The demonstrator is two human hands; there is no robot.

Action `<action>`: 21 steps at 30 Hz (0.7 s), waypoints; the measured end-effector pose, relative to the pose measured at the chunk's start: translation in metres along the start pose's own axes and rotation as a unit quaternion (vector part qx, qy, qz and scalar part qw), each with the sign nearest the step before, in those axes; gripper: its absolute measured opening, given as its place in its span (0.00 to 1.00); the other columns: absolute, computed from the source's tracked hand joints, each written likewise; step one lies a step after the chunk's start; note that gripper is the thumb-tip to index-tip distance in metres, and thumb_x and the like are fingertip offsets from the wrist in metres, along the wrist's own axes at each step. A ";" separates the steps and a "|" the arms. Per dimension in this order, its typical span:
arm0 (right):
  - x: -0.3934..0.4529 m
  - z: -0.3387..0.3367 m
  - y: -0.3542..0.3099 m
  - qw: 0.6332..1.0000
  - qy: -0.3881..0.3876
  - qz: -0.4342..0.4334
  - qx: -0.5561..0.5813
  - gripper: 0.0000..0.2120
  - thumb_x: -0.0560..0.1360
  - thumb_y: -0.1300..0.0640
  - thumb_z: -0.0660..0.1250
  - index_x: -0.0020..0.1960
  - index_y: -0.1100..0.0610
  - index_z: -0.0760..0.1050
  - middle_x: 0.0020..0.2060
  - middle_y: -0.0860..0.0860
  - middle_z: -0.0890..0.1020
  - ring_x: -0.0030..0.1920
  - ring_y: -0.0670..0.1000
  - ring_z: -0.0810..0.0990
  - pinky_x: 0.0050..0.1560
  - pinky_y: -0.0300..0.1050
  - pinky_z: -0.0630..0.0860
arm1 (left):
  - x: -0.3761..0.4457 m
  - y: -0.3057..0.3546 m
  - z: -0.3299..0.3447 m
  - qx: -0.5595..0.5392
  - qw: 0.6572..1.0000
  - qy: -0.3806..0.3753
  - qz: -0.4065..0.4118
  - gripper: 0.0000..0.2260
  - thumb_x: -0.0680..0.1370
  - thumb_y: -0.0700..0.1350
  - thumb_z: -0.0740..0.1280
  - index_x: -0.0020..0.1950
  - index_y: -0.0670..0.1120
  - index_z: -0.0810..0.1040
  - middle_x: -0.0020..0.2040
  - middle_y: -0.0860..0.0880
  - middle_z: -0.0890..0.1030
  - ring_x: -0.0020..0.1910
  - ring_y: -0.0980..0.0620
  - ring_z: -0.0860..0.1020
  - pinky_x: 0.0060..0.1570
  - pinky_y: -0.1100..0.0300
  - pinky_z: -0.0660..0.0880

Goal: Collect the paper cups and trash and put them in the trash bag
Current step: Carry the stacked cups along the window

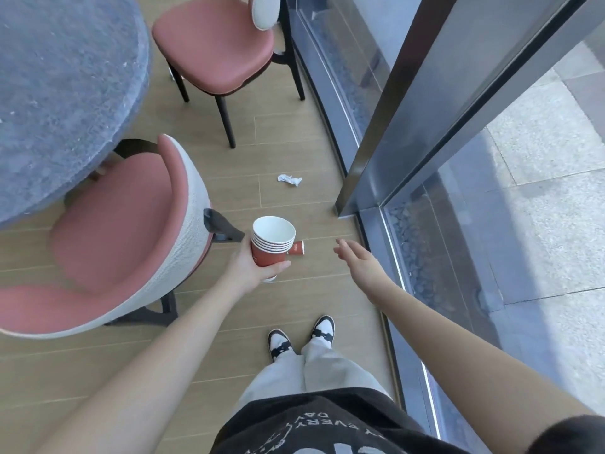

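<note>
My left hand [253, 268] grips a stack of several red paper cups [272, 244] with white insides, held upright above the floor. Just behind the stack, another red paper cup [298, 248] lies on its side on the wooden floor, partly hidden by the stack. My right hand [357, 262] is stretched out to the right of that cup with straight fingers and holds nothing. A crumpled white paper scrap [289, 179] lies on the floor farther ahead. No trash bag is in view.
A pink chair [108, 237] with a white back stands to my left, a second pink chair [216, 44] farther ahead, both at a round grey table [62, 93]. A glass wall with a metal frame [409, 126] runs along the right. My feet [299, 335] stand on the wooden floor.
</note>
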State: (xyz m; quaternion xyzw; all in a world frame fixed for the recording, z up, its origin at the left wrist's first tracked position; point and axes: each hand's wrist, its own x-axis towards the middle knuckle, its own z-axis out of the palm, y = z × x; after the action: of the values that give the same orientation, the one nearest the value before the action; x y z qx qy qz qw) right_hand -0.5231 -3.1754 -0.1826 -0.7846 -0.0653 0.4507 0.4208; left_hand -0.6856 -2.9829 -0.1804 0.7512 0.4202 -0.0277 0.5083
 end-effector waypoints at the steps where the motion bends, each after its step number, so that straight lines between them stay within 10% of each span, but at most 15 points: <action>1: 0.003 0.003 -0.001 1.000 0.001 -0.002 -0.004 0.21 0.82 0.41 0.57 0.71 0.49 0.72 0.64 0.45 0.80 0.66 0.45 0.75 0.62 0.42 0.66 | 0.002 -0.003 0.000 -0.001 1.000 -0.001 -0.001 0.36 0.67 0.52 0.83 0.70 0.49 0.70 0.60 0.54 0.78 0.57 0.54 0.75 0.48 0.66 0.69; 11: 0.057 0.015 -0.004 1.000 -0.002 -0.019 -0.006 0.20 0.82 0.42 0.60 0.72 0.43 0.70 0.64 0.42 0.77 0.65 0.43 0.73 0.60 0.40 0.64 | 0.056 -0.015 0.001 -0.022 1.000 0.011 0.007 0.30 0.67 0.48 0.83 0.62 0.52 0.70 0.51 0.65 0.74 0.47 0.74 0.73 0.40 0.83 0.65; 16: 0.118 0.012 -0.017 0.998 -0.020 -0.029 -0.044 0.21 0.82 0.44 0.61 0.73 0.45 0.70 0.61 0.42 0.76 0.62 0.42 0.74 0.62 0.39 0.65 | 0.107 -0.017 0.004 -0.022 1.000 0.021 -0.001 0.32 0.67 0.50 0.83 0.65 0.49 0.71 0.57 0.56 0.78 0.57 0.53 0.75 0.48 0.68 0.70; 21: 0.200 0.013 -0.020 0.993 -0.032 -0.043 -0.102 0.20 0.81 0.44 0.62 0.72 0.46 0.71 0.58 0.42 0.78 0.59 0.44 0.76 0.60 0.38 0.66 | 0.178 -0.038 0.024 -0.007 0.999 0.034 -0.010 0.38 0.66 0.56 0.82 0.70 0.51 0.68 0.59 0.56 0.74 0.57 0.54 0.72 0.53 0.58 0.67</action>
State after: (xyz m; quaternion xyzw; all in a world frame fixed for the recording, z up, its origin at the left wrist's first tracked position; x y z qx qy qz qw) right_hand -0.4110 -3.0587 -0.3017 -0.8050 -0.1579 0.4481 0.3554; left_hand -0.5865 -2.8895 -0.3032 0.7442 0.4448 -0.0039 0.4982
